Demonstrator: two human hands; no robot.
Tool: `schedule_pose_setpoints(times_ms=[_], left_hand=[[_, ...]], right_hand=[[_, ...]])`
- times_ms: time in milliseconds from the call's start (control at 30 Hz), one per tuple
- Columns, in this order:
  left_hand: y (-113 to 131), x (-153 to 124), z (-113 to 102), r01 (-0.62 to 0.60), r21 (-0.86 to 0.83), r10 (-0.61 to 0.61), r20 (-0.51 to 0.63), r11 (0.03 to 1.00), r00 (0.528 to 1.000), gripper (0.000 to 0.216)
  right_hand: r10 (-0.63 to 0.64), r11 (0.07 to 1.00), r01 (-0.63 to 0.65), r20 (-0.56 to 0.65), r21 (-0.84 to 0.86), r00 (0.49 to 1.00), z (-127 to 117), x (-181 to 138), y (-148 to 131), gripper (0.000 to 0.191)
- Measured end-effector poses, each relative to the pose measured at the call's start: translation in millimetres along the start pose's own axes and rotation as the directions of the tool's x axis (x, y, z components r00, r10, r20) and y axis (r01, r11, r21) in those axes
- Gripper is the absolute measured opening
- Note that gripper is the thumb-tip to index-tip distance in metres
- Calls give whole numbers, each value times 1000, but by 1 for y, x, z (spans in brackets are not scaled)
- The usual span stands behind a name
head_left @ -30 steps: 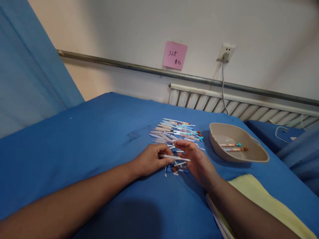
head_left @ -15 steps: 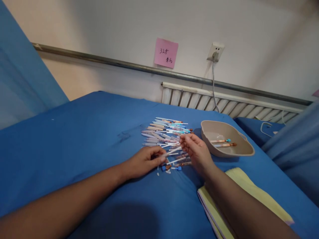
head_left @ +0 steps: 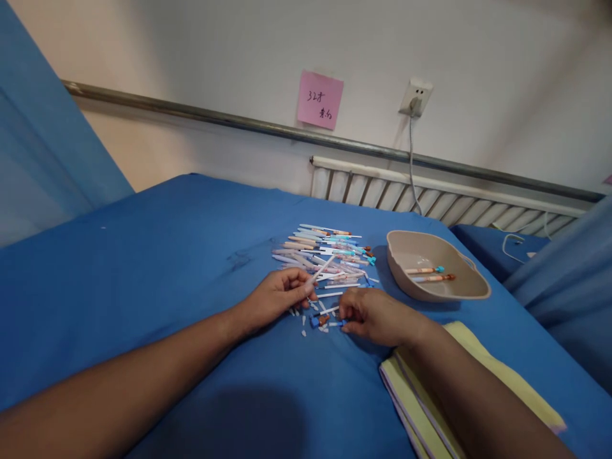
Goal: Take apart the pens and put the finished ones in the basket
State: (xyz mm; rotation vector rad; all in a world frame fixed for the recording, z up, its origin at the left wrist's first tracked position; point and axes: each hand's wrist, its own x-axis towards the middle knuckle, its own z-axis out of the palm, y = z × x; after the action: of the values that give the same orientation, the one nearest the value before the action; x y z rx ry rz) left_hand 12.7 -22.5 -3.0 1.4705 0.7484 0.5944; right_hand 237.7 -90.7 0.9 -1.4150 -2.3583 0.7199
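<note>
A pile of thin pen parts [head_left: 325, 250], barrels and refills with blue and orange tips, lies on the blue cloth [head_left: 167, 268]. My left hand [head_left: 277, 296] pinches a thin white refill [head_left: 321, 269] that points up and away over the pile. My right hand [head_left: 375, 315] is curled low on the cloth, fingertips closed at small loose pieces [head_left: 325, 320], among them blue caps. What it grips is too small to name.
A beige tray [head_left: 471, 290] with two assembled pens [head_left: 430, 274] stands to the right of the pile. A yellow pad [head_left: 430, 395] lies under my right forearm. A radiator [head_left: 430, 197], a wall socket with cable [head_left: 415, 99] and a pink note [head_left: 319, 100] are behind.
My right hand has let go of the refill's far end and dropped to the small pieces near the front. My left hand keeps the refill and has tilted it upward.
</note>
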Motion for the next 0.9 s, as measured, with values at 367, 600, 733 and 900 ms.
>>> schedule_pose_setpoints(times_ms=[367, 600, 733, 900], left_hand=[[0, 3, -5, 13, -18, -14, -60, 1000, 998, 33], [2, 5, -7, 21, -37, -25, -90, 999, 996, 34], [1, 6, -8, 22, -19, -23, -67, 1000, 998, 33], [0, 5, -10, 22, -55, -24, -35, 998, 999, 37]], right_hand=[[127, 992, -119, -293, 44, 948, -13, -5, 0, 13], [281, 873, -3, -498, 488, 820, -24, -10, -15, 18], [239, 924, -147, -232, 352, 943, -6, -16, 7, 10], [157, 987, -150, -196, 52, 968, 5, -17, 15, 5]])
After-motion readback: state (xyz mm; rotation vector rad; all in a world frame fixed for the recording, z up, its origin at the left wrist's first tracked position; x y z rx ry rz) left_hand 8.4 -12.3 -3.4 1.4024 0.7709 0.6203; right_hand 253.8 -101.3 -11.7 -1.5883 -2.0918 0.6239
